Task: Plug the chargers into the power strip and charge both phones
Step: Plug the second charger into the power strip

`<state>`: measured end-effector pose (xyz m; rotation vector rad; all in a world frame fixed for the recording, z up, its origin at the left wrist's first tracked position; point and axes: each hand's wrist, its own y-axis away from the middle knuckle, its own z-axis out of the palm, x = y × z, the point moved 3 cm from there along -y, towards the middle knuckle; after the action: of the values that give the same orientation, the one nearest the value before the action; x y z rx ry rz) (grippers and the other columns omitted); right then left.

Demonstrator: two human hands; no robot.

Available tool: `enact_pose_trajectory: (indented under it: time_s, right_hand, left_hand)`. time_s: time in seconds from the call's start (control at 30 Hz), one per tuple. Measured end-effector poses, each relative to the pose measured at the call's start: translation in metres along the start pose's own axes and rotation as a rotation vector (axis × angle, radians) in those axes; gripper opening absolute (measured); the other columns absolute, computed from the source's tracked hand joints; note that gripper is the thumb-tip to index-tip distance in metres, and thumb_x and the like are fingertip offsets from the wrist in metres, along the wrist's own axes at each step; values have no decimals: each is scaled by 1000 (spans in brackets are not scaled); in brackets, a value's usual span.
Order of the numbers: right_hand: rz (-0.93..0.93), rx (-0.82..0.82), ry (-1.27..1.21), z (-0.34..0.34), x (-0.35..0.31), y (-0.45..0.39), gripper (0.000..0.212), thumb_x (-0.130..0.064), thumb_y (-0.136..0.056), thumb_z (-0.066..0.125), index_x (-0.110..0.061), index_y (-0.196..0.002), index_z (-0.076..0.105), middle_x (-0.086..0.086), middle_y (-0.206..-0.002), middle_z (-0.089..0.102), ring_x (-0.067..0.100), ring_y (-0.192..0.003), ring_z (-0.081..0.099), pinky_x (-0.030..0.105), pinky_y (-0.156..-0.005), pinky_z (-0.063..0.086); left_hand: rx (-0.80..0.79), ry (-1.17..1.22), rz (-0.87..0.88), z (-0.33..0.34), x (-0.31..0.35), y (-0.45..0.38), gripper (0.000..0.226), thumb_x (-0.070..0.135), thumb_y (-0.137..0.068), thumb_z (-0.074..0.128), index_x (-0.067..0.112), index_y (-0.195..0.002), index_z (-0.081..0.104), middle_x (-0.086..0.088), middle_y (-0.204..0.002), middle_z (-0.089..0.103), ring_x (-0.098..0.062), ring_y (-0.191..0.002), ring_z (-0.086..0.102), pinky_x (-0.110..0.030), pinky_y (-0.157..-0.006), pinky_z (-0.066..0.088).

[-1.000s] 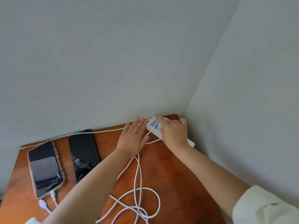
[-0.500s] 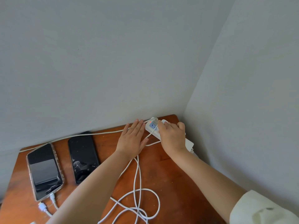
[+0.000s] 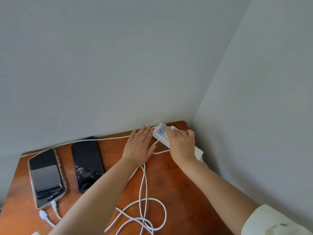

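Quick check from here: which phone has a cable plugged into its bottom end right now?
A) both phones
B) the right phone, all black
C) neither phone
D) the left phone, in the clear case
D: a white cable plug sits in the bottom end of the left phone, while a second connector lies loose on the table; the right phone shows no cable at its visible end.

A wooden table (image 3: 177, 187) with a reddish-brown, slightly scuffed top sits pushed into the corner of the room. Behind it rises a plain grey wall (image 3: 101, 65), bare and evenly lit. A second grey wall (image 3: 271, 99) meets it at the right, the two joining in a straight vertical seam that runs down to the table's far right corner.
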<state>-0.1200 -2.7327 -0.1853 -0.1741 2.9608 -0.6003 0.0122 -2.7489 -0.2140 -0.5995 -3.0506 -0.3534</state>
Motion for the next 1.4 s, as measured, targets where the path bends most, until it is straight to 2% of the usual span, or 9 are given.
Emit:
enact_pose_trajectory:
  time_s: [0.13, 0.33, 0.53, 0.7, 1.07, 1.17, 1.27, 1.33, 1.4]
  right_hand:
    - [7, -9, -27, -3, 3, -8, 68, -9, -18, 93, -5, -82, 72, 7, -50, 67, 24, -42, 64, 31, -50, 52]
    - [4, -43, -20, -1, 1, 0, 64, -11, -27, 94, -5, -86, 71, 9, -57, 70, 24, -51, 68, 31, -56, 53]
    - [35, -110, -76, -4, 1, -3, 62, -1, -34, 91, 1, -92, 69, 16, -60, 71, 32, -54, 68, 39, -59, 53]
    - [30, -129, -82, -6, -2, -3, 70, -12, -20, 95, -3, -86, 71, 12, -56, 71, 27, -49, 68, 37, -53, 55]
    - [-5, -170, -53, -5, -1, -3, 70, -9, -17, 93, -3, -83, 72, 10, -53, 69, 24, -46, 66, 34, -49, 54]
    - [8, -222, -49, -11, -1, -2, 65, 0, -34, 91, 3, -95, 68, 18, -63, 71, 34, -57, 68, 42, -60, 53]
    - [17, -334, -83, -20, -4, -8, 51, -4, -83, 60, -6, -131, 44, 17, -104, 68, 33, -97, 60, 38, -91, 37]
    - [40, -374, -133, -23, 1, -7, 48, -8, -90, 49, -14, -136, 36, 10, -113, 64, 28, -104, 56, 34, -92, 35]
    - [56, -369, -225, -29, 6, -1, 51, -8, -88, 52, -11, -137, 37, 14, -117, 62, 31, -109, 55, 37, -91, 40]
  left_hand:
    - [-15, -16, -9, -1, -1, -1, 60, 44, -99, 17, 15, -146, -7, -1, -158, -9, -16, -145, -13, -34, -117, -10]
    - [-21, -23, 1, -1, 0, -1, 61, 44, -98, 17, 15, -146, -7, -2, -158, -9, -16, -145, -13, -34, -117, -10]
    - [-10, -15, -1, -4, 1, 1, 60, 43, -99, 17, 15, -146, -6, -2, -158, -8, -16, -145, -12, -34, -117, -9]
    - [-13, -20, -10, -5, 1, 1, 60, 44, -98, 17, 15, -146, -5, -1, -158, -8, -15, -145, -13, -34, -117, -10]
    - [-10, -7, -20, -8, 3, 3, 60, 43, -99, 18, 14, -146, -5, -2, -158, -7, -15, -145, -12, -32, -117, -8]
    - [-20, -13, -22, -9, 3, 5, 61, 43, -99, 19, 14, -146, -5, -2, -158, -6, -16, -145, -11, -33, -117, -8]
    - [-12, -15, -8, -14, 1, 11, 62, 44, -98, 19, 14, -146, -4, -2, -158, -6, -16, -145, -11, -34, -118, -8]
    - [12, -12, 1, -15, -3, 19, 61, 44, -99, 19, 14, -147, -4, -2, -158, -5, -15, -145, -10, -33, -118, -8]
    - [37, 1, -1, -14, -8, 32, 60, 43, -99, 19, 14, -147, -3, -2, -158, -5, -15, -145, -10, -31, -117, -8]
